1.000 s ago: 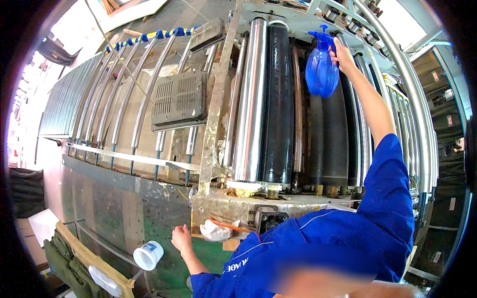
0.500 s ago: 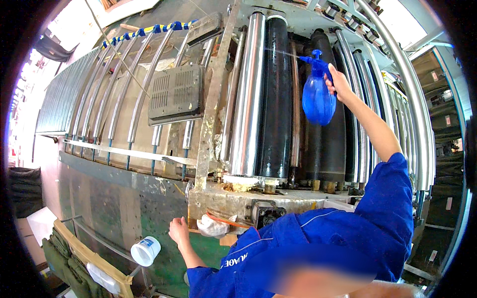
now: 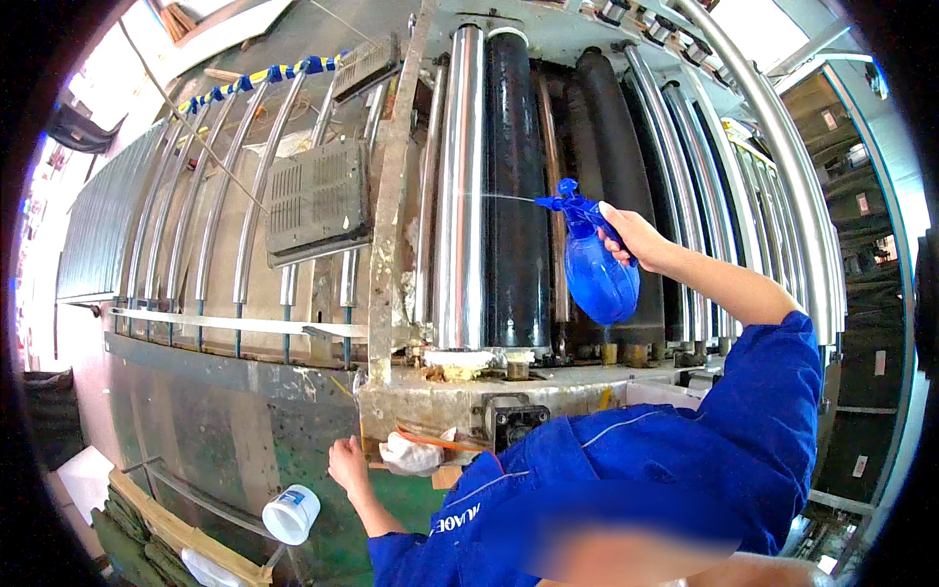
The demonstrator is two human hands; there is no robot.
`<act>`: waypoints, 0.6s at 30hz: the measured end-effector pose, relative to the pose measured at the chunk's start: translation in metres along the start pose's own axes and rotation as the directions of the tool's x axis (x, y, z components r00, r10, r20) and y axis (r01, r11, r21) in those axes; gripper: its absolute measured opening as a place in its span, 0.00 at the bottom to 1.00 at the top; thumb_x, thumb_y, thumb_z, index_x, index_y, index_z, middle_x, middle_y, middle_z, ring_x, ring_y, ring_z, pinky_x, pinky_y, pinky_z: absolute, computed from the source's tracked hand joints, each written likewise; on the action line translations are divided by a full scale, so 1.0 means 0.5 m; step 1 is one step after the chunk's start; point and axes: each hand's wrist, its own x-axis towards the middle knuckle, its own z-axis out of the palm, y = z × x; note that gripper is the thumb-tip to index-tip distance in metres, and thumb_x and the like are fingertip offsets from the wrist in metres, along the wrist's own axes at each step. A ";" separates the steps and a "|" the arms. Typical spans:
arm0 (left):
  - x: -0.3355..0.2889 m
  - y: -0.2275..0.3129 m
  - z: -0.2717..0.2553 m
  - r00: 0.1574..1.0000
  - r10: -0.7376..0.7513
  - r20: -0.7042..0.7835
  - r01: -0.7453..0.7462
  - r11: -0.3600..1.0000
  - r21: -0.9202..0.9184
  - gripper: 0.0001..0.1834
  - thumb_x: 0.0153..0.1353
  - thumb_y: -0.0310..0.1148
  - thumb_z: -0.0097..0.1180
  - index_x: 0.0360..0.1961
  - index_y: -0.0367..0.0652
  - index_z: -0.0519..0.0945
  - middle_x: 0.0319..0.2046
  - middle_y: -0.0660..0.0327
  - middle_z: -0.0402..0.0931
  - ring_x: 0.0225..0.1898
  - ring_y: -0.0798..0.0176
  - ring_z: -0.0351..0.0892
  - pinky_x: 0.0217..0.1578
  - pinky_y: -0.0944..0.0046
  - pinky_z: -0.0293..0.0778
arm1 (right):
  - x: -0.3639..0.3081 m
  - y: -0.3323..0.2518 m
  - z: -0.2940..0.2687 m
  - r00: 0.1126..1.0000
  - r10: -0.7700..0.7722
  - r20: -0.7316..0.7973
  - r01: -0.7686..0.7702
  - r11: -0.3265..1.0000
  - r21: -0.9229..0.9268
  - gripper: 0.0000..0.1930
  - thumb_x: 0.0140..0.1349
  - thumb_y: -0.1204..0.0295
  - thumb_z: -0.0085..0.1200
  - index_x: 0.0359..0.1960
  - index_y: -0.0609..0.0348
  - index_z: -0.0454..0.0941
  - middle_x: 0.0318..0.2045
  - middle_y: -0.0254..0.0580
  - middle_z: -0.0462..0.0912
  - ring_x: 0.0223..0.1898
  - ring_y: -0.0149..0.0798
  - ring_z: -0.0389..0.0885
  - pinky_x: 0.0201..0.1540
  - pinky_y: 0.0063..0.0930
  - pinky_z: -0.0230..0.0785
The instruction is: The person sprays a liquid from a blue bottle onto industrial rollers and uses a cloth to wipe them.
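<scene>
My right hand (image 3: 629,240) is wrapped round the handle of a blue pump spray bottle (image 3: 599,279), held up over the rollers. From its nozzle a thin jet of liquid runs left across a wet black roller (image 3: 516,215) toward a shiny chrome roller (image 3: 460,215). The bottle hides part of a dark roller (image 3: 616,147) behind it. Down at the left, my left hand (image 3: 346,464) hangs with loosely curled fingers, and nothing shows in it. It is close to the machine's end block and a white rag (image 3: 416,453) lying there.
Below my left hand stands a white bucket (image 3: 291,516). A vented metal box (image 3: 318,201) sits over slim rollers at the left. The machine frame's near end (image 3: 411,391) runs along in front of my body. More metal rollers (image 3: 685,196) stand to the right.
My right hand has brought the spray bottle nearer to me and slightly left. The jet now falls lower along the rollers. The view has shifted a little; my left hand keeps its curled shape.
</scene>
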 end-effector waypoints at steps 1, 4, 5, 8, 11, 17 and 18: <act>-0.002 0.000 0.001 1.000 0.006 -0.004 -0.006 1.000 -0.005 0.15 0.57 0.45 0.51 0.32 0.44 0.78 0.32 0.56 0.75 0.37 0.51 0.75 0.36 0.51 0.68 | -0.007 0.005 0.005 1.000 0.001 0.004 -0.001 1.000 -0.008 0.23 0.65 0.48 0.35 0.25 0.55 0.65 0.12 0.27 0.62 0.10 0.23 0.56 0.13 0.19 0.51; 0.002 0.028 -0.015 1.000 0.010 -0.001 -0.010 1.000 -0.002 0.15 0.57 0.44 0.51 0.32 0.44 0.78 0.32 0.56 0.75 0.37 0.51 0.75 0.36 0.51 0.68 | -0.023 0.028 0.014 1.000 0.015 0.009 -0.015 1.000 -0.022 0.23 0.65 0.48 0.34 0.25 0.56 0.65 0.13 0.27 0.63 0.11 0.23 0.56 0.13 0.20 0.52; -0.003 0.022 -0.013 1.000 0.009 0.004 -0.009 1.000 -0.001 0.14 0.57 0.44 0.51 0.32 0.44 0.78 0.32 0.56 0.75 0.37 0.51 0.75 0.36 0.51 0.68 | -0.023 0.036 0.013 0.999 0.035 -0.010 -0.035 0.999 -0.004 0.23 0.65 0.48 0.34 0.25 0.56 0.65 0.13 0.27 0.63 0.11 0.23 0.57 0.13 0.20 0.52; 0.003 0.022 -0.011 1.000 0.020 0.006 -0.020 1.000 -0.006 0.14 0.57 0.43 0.51 0.32 0.44 0.78 0.32 0.56 0.75 0.36 0.51 0.75 0.36 0.51 0.68 | -0.002 0.043 -0.014 0.997 0.039 -0.070 -0.034 0.997 0.072 0.24 0.64 0.47 0.35 0.26 0.55 0.66 0.13 0.28 0.64 0.10 0.24 0.57 0.12 0.20 0.53; 0.001 0.018 -0.017 1.000 0.019 -0.001 -0.019 1.000 -0.001 0.13 0.57 0.43 0.51 0.32 0.44 0.78 0.32 0.56 0.75 0.36 0.51 0.75 0.36 0.51 0.68 | 0.031 0.018 -0.047 0.988 -0.012 -0.151 0.031 0.992 0.125 0.24 0.63 0.45 0.36 0.27 0.54 0.67 0.13 0.27 0.65 0.11 0.23 0.58 0.12 0.21 0.54; 0.002 0.015 -0.016 1.000 0.005 0.004 -0.005 1.000 -0.006 0.13 0.56 0.43 0.52 0.32 0.45 0.78 0.32 0.57 0.75 0.36 0.51 0.75 0.37 0.51 0.68 | 0.084 -0.075 -0.109 0.938 -0.239 -0.250 0.280 0.949 0.144 0.24 0.62 0.45 0.38 0.27 0.54 0.66 0.14 0.27 0.65 0.11 0.22 0.59 0.13 0.20 0.55; -0.002 0.017 -0.018 1.000 0.003 -0.001 -0.003 1.000 -0.002 0.13 0.56 0.43 0.52 0.32 0.45 0.78 0.32 0.57 0.75 0.36 0.52 0.75 0.37 0.51 0.68 | 0.094 -0.092 -0.122 0.926 -0.284 -0.249 0.327 0.933 0.151 0.24 0.62 0.45 0.39 0.27 0.54 0.66 0.14 0.28 0.66 0.11 0.23 0.59 0.13 0.20 0.55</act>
